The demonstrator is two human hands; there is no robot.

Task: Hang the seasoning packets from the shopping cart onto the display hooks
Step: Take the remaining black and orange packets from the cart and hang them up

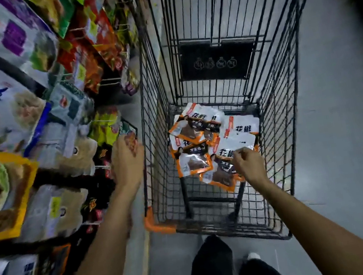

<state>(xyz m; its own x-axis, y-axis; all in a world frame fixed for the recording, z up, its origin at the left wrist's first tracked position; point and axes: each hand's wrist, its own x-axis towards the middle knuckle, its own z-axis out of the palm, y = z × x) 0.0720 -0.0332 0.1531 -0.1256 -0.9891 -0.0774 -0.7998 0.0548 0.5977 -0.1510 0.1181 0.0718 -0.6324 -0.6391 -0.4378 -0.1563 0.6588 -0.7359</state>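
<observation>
Head view
Shopping cart [159,141]: black wire, standing just right of the display rack on a grey floor [339,111].
Orange bumper [156,223]: on the cart's near left corner.
Black panel [216,62]: flat against the cart's far wall, with small round symbols too faint to read.
Seasoning packets [189,133]: white and orange, overlapping in a loose pile on the cart's bottom, toward the far end.
Right hand [250,164]: down inside the cart over the near edge of the pile, thumb and fingertips pinching the top edge of the front packet [223,176].
Front packet: lying flat, touching its neighbours, partly covered by the right hand.
Left hand [127,163]: outside the cart, between its left wall and the rack, back toward the camera, fingers curled round the lower part of a reddish packet [130,134].
Reddish packet: upright, close to the rack, blurred, print unreadable.
Display hooks [102,166]: thin metal prongs jutting from the rack, one just left of the left hand.
Hanging bags [4,191]: many colours, crowding the rack along the left side.
Legs [210,271]: dark trousers at the bottom edge, a white shoe [253,256] beside them.
</observation>
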